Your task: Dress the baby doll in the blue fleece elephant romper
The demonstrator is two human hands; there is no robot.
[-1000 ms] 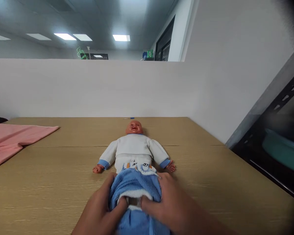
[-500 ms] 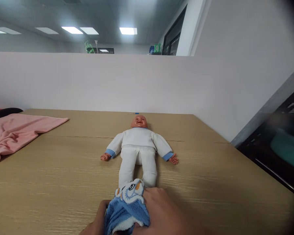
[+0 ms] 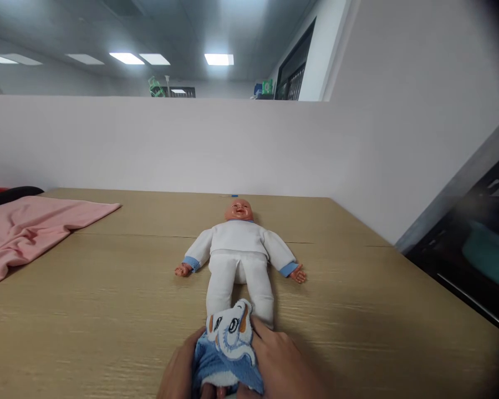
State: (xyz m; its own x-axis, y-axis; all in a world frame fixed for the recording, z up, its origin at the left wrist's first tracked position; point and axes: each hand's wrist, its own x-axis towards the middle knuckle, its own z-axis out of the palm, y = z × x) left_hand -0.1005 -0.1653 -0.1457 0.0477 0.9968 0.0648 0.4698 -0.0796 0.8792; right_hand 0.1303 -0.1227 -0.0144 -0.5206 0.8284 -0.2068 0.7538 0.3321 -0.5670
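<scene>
A baby doll in a white top with blue cuffs and white legs lies on its back, head away from me. At its lower legs, a blue terry-cloth garment with a white animal face on it is bunched between my hands. My left hand grips its left side. On the right side, my right hand has its fingers closed on the cloth. The doll's feet are hidden behind the garment and hands. Skin-coloured shapes show in the garment's near opening; I cannot tell whether they are fingers or a doll's foot.
The doll lies on a wooden table. A pink cloth is spread at the left, with a black-rimmed red object behind it. A white wall borders the far side. At the right is a dark rack with something teal.
The view has shifted slightly. Both hands have moved a little to the right with the garment, and its animal face now tilts more and shows more fully.
</scene>
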